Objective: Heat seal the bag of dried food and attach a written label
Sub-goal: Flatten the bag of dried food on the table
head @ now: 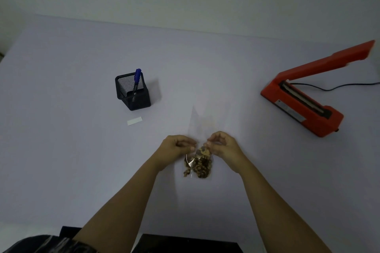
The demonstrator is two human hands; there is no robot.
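- left hand [176, 146]: fingers curled, thumb and fingertips pinching the left side of the clear bag [198, 165] just above the dried food.
- right hand [223, 145]: curled likewise, pinching the bag's right side; both forearms reach in from the desk's [61, 150] near edge.
- bag: mid-desk, toward the near edge.
- heat sealer [302, 107], arm raised, by the right edge.
- label [134, 121] just before the pen holder [133, 96], left of centre.
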